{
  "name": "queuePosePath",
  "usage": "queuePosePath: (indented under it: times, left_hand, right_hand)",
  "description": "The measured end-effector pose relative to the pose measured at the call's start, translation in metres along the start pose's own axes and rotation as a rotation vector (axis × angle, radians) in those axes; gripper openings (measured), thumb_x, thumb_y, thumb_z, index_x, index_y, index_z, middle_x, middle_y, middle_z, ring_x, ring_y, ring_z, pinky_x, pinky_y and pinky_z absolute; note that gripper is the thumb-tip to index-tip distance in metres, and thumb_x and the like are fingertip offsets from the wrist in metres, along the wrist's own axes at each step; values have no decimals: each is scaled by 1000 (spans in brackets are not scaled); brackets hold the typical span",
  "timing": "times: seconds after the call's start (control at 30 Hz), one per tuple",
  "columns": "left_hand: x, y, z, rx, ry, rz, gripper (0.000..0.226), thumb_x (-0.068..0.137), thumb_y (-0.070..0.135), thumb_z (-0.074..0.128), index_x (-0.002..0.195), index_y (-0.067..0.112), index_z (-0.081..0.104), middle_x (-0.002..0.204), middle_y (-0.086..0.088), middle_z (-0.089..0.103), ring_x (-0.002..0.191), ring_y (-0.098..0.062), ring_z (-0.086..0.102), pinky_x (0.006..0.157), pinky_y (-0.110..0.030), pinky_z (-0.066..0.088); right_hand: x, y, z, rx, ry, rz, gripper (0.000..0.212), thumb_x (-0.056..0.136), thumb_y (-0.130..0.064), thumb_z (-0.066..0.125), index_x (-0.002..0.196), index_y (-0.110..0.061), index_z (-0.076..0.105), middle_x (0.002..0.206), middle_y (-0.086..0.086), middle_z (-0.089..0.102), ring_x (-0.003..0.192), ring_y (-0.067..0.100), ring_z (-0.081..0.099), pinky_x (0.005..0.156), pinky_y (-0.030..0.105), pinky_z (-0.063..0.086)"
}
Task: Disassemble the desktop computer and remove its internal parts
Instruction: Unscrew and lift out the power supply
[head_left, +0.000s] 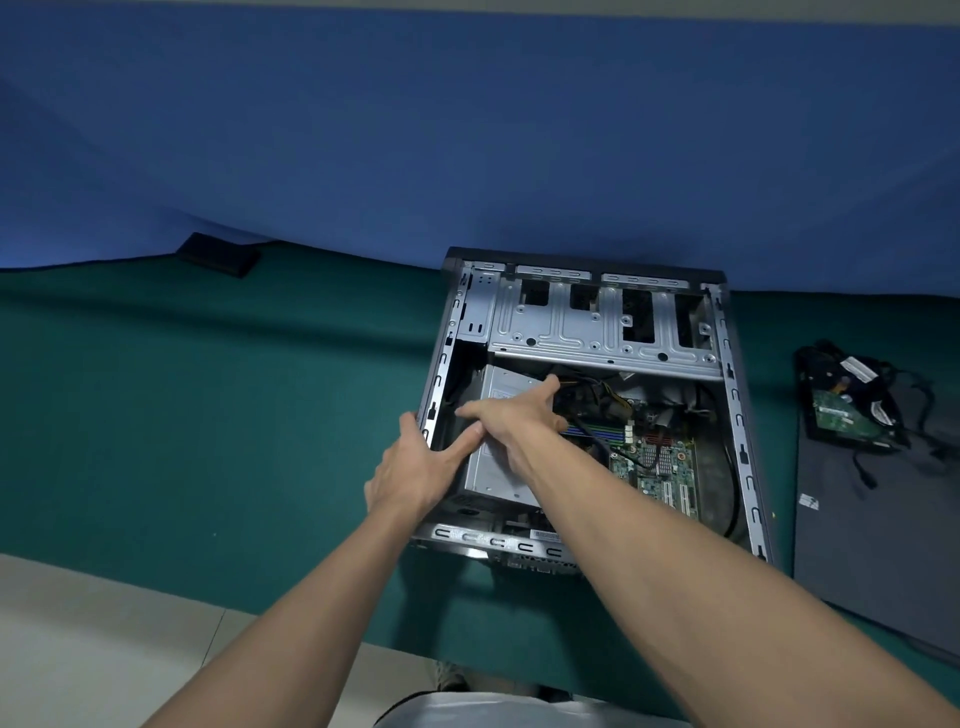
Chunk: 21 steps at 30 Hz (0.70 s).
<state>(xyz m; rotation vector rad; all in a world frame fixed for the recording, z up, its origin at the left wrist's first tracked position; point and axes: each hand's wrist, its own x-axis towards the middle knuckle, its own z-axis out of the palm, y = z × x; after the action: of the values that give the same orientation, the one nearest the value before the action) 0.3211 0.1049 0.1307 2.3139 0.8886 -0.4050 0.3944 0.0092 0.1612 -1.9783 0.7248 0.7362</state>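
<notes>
Computer case (737, 405) open, mid desk (208, 415). Left hand (415, 467) grips case's left wall. Right hand (519, 415) spread flat on power supply (493, 478), left inside case. Brace case, free cables (605, 397) first, lift unit level.

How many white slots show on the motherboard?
2. One slot and a second slot lie side by side near the motherboard edge closest to the camera. The right forearm covers the board's left part, so more may be hidden.
</notes>
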Motion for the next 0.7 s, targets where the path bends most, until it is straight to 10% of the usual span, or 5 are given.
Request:
queuePosePath:
  times: [0.37,0.7]
  left_hand:
    - [-1,-4,-7,-257,34,187,71,93,65,36,147,18,34,145,-5,47,133,-27,43,109,-50,35]
    - [-24,52,-20,-618,-64,199,59,97,61,34,139,21,51,136,-2,56,124,-23,52,109,-45,37]
  right_hand:
    - [-4,34,-72,-8,-27,-235,113,51,-55,76,146,-25,22,108,4,64,97,23,60,90,44,48]
    - [-24,48,-165,362,-278,-311,62,52,-55,73,99,-15,63,84,3,72,65,16,63,57,28,46]
